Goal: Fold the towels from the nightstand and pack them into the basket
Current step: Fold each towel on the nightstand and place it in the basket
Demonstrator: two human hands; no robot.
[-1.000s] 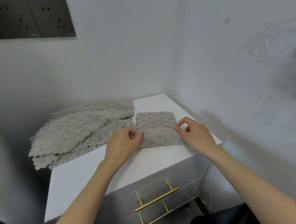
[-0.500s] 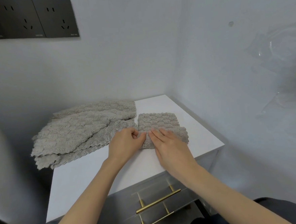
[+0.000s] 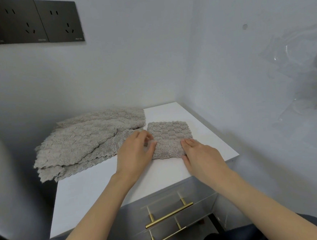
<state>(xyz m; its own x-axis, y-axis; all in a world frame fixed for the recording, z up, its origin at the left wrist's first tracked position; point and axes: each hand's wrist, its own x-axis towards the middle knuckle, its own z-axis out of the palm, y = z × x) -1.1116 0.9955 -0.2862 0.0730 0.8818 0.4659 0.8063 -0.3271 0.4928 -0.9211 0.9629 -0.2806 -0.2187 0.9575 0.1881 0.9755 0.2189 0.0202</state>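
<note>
On the left part of the nightstand (image 3: 95, 190) lies a pile (image 3: 84, 142) of loose grey towels, and its edge hangs over the left side. Just right of it, the left hand (image 3: 135, 153) has its grip closed on the left end of a small folded towel (image 3: 169, 132). The right hand (image 3: 203, 156) presses with straight fingers on the right end of this towel, its grip open.
</note>
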